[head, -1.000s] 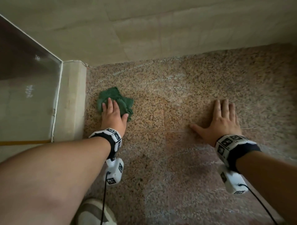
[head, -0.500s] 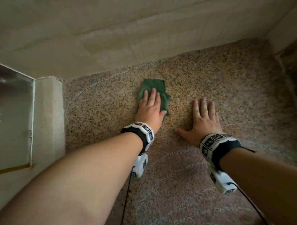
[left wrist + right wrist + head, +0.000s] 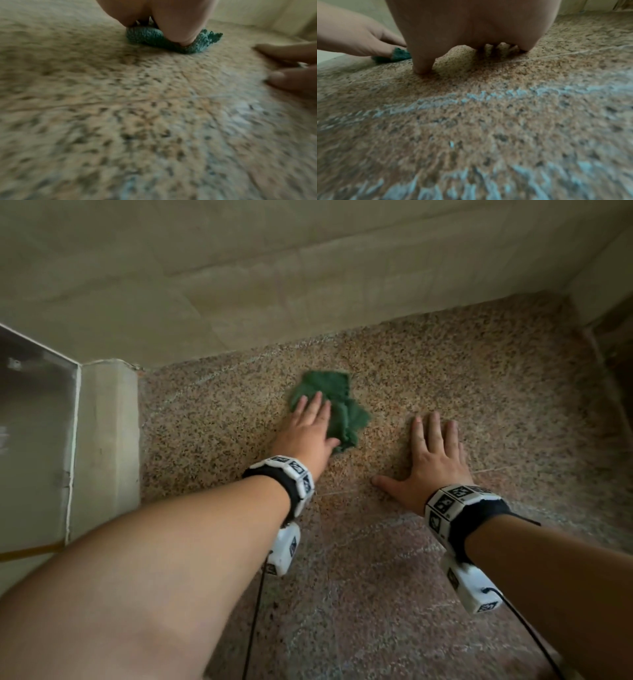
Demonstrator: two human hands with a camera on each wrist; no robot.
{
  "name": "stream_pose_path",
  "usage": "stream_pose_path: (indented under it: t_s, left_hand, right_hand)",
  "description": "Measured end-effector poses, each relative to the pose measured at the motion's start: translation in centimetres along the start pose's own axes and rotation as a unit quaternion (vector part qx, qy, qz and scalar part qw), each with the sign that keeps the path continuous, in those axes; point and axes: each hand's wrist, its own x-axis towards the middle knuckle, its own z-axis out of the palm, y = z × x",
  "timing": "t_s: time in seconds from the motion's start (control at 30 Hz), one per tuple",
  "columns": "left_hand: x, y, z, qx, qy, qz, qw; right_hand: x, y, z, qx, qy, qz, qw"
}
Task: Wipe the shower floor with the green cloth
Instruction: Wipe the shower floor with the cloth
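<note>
A crumpled green cloth (image 3: 337, 402) lies on the speckled brown granite shower floor (image 3: 479, 392), near the back wall. My left hand (image 3: 310, 428) presses flat on the cloth's left part with straight fingers; the cloth (image 3: 145, 36) bulges out under the palm in the left wrist view. To its right, my right hand (image 3: 433, 453) rests flat on the bare floor, fingers spread, thumb pointing left. The right wrist view shows the cloth's edge (image 3: 399, 54) under the left hand (image 3: 356, 39) beside the right palm.
A beige tiled wall (image 3: 274, 275) runs along the back. A low tiled curb (image 3: 106, 440) and a glass panel (image 3: 34, 422) stand at the left. A side wall (image 3: 603, 268) closes the right. Pale streaks mark the floor near me (image 3: 488, 97). Cables hang from both wrist units.
The left hand has slid the cloth from the left corner by the curb toward the middle, then slightly back and left. The right hand has stayed planted on the floor.
</note>
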Motion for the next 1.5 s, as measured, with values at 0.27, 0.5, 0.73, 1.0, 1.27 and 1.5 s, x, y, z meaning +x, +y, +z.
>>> stream_pose_path:
  t_s: [0.27,0.5,0.73,1.0,1.27,1.5]
  left_hand:
    - [-1.3,-8.7,0.6,-0.075,0.105,-0.259,0.957]
    - [-1.9,-13.6,0.5,-0.119,0.137,-0.433,0.883]
    - [-0.6,-8.6,0.4,-0.090,0.134,-0.269,0.950]
    - [3.1,5.0,0.0,-0.016,0.024,0.030,0.999]
    - [4.2,7.0,0.9,0.004,-0.010,0.095,0.995]
    - [4.1,-1.3,-1.2,-0.057,0.055,-0.139,0.987]
  right_hand:
    - [-0.1,-0.1,-0.3,0.010,-0.013,0.003,1.000]
    - [0.1,0.0,0.0,0.017,-0.012,0.002,1.000]
    - [0.4,-0.1,0.1,0.006,-0.006,0.003,1.000]
    - [0.2,-0.3,-0.1,0.000,-0.005,0.005,1.000]
    - [0.3,-0.2,0.1,-0.006,-0.001,0.003,1.000]
    - [0.2,-0.2,-0.2,0.000,-0.019,0.006,1.000]
